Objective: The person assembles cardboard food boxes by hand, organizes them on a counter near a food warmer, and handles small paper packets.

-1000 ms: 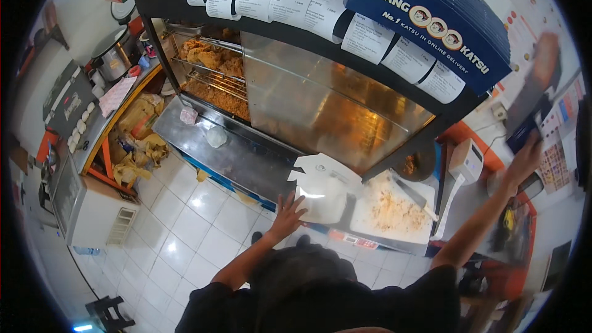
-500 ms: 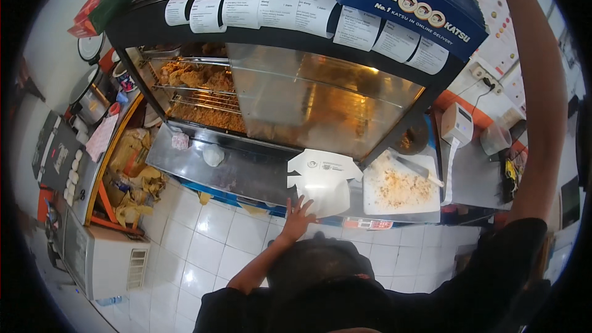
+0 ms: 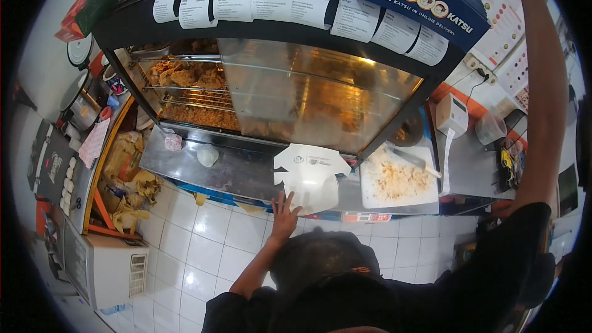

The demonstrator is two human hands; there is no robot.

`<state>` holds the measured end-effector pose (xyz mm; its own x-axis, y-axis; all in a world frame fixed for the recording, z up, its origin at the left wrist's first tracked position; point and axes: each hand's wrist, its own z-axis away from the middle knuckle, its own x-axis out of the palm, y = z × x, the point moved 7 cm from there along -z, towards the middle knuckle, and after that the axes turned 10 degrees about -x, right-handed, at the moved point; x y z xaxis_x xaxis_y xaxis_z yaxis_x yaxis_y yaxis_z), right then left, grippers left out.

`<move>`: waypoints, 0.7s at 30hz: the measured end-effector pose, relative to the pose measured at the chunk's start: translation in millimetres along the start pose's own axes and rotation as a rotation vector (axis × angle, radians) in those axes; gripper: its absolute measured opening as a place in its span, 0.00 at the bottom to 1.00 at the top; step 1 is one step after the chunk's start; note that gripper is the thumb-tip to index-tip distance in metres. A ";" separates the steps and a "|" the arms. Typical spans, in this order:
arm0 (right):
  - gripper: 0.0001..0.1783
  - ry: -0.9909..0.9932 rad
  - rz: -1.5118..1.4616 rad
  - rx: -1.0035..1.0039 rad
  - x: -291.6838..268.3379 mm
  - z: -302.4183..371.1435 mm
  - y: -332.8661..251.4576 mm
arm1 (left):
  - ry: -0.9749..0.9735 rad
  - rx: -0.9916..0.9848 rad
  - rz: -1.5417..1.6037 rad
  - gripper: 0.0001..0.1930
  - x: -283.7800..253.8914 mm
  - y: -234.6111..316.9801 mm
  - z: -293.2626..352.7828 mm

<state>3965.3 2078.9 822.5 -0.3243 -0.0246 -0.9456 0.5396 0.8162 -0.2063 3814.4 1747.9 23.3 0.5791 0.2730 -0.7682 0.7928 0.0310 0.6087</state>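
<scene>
My left hand (image 3: 284,214) is spread at the near left edge of an unfolded white paper food box (image 3: 314,190), fingertips touching it. The box lies open on the steel counter (image 3: 240,179), its notched flaps toward the cabinet. My right arm (image 3: 549,117) reaches up along the right side; its hand is out of view past the top. To the right of the box is a white cutting board (image 3: 385,197) covered in brown crumbs, with a knife (image 3: 430,171) lying across its far right part.
A glass warming cabinet (image 3: 271,98) holds fried chicken (image 3: 188,75) on racks. Printed slips (image 3: 237,0) hang along its top, beside a navy box (image 3: 425,0). A label printer (image 3: 452,113) and a clear tub (image 3: 490,128) stand right. Two small bundled bags (image 3: 208,155) sit on the counter's left.
The view has shifted slightly, so the cabinet, box and left hand appear a little farther left. The left hand stays at the box's edge, and my right arm is still raised.
</scene>
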 end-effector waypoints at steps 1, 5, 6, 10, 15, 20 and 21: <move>0.21 -0.021 0.185 -0.003 10.9 -2.8 -20.0 | 0.009 -0.015 0.012 0.15 -9.6 -1.9 3.5; 0.20 0.002 0.370 0.061 29.5 2.5 -39.8 | -0.008 -0.040 0.037 0.17 -24.0 -0.5 9.9; 0.21 0.030 0.273 0.093 22.6 0.6 -15.8 | -0.016 -0.029 0.044 0.17 -23.9 2.7 9.0; 0.25 0.154 -0.314 0.017 16.1 -6.3 27.0 | 0.038 -0.022 0.035 0.13 -24.2 1.2 12.0; 0.28 -0.011 -0.084 -0.064 26.0 0.7 -16.2 | 0.010 -0.041 0.118 0.07 -16.7 -18.1 19.0; 0.26 0.098 -0.079 -0.223 42.1 -1.8 -66.2 | -0.054 -0.062 0.237 0.10 0.3 -37.3 29.2; 0.26 0.145 -0.022 -0.214 42.3 -0.4 -75.8 | -0.069 -0.080 0.279 0.11 6.4 -41.6 29.3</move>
<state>3910.4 2016.2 798.2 -0.4501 0.0267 -0.8926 0.3595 0.9204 -0.1538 3790.7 1720.2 -12.7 0.7862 0.2159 -0.5791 0.5855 0.0400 0.8097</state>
